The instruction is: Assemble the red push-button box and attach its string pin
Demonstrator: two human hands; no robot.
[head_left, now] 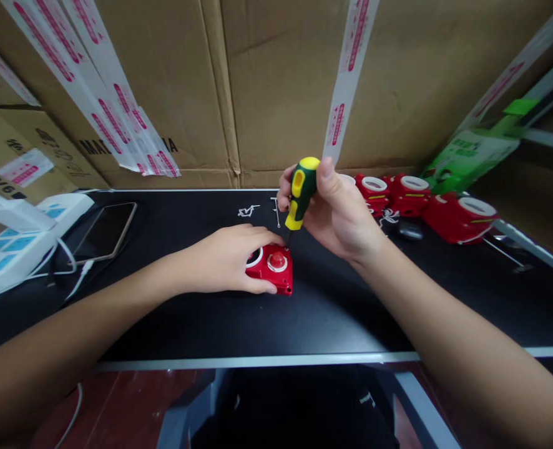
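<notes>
Head view: right hand [337, 215] grips upright screwdriver [299, 190], tip down; left hand [230, 259] clasps red casing [276, 269].

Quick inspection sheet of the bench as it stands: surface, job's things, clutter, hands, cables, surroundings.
Surface: black tabletop with a pale front edge.
Job's things: small red device with a round red button, lying flat; green and yellow screwdriver upright, its tip at the device's far right corner.
Clutter: more red units at the far right; small metal parts near the back; a phone at the left.
Hands: left hand on the red device; right hand around the screwdriver handle.
Cables: white cable by the phone; white power strip far left.
Surroundings: taped cardboard boxes behind the table.
</notes>
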